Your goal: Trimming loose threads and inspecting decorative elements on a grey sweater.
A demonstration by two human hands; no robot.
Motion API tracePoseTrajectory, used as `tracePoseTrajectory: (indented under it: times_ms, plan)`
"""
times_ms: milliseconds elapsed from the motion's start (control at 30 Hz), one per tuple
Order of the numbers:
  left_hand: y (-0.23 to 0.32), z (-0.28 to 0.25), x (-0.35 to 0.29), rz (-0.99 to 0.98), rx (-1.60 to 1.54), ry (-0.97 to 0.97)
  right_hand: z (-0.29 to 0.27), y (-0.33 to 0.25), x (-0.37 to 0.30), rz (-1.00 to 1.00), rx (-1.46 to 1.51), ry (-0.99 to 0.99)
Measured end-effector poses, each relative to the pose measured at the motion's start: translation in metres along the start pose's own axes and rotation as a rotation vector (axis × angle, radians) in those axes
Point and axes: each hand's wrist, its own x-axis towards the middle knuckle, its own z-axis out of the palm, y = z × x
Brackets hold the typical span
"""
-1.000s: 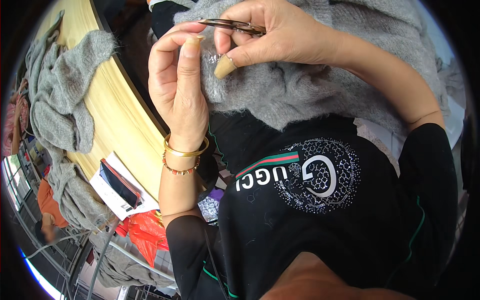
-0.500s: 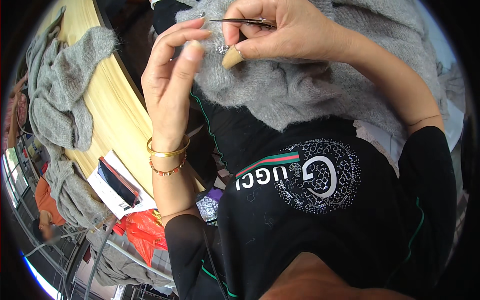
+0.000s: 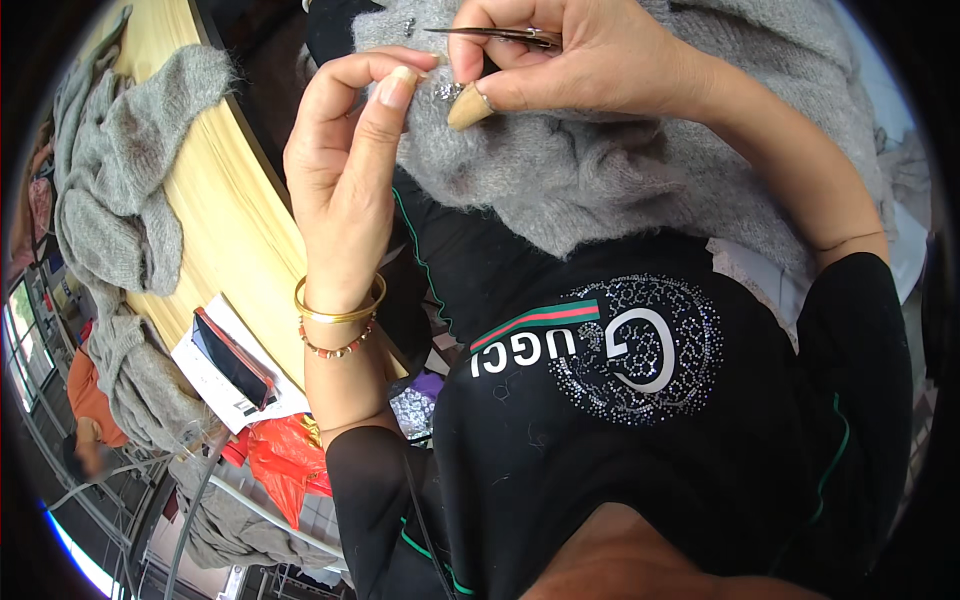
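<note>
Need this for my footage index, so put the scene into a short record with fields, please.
Left hand: thumb and forefinger close together; anything between them is too small to tell
Right hand: holds a slim pointed metal tool; tan cover on thumb
Garment: fuzzy grey knit across the lap, with silvery beading
Table: pale wooden tabletop at left, bearing grey knitwear and a phone on white paper
Nearby: red plastic bag
</note>
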Motion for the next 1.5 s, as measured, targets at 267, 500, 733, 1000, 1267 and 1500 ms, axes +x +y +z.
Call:
tracePoseTrajectory:
  times_ms: [267,500,733,1000,1267,1500]
  plan:
    - [-0.002,0.0,-0.003,-0.011,-0.074,0.115,0.003,-0.001,0.0,0.021,0.169,-0.03]
    - [0.002,-0.01,0.002,0.021,-0.068,0.182,0.001,0.003,0.0,-0.039,0.1,-0.025]
    - [0.012,-0.021,0.004,-0.04,0.051,0.169,0.0,0.003,0.0,-0.023,0.007,-0.026]
    - [0.018,-0.022,0.003,-0.079,0.31,-0.004,-0.001,0.001,0.0,-0.004,-0.01,-0.022]
    - [0.024,-0.012,-0.002,-0.082,0.356,-0.008,0.001,0.004,0.0,-0.005,0.062,-0.029]
    - [0.018,0.009,-0.004,-0.112,0.012,0.046,0.002,0.005,0.0,-0.022,0.065,-0.026]
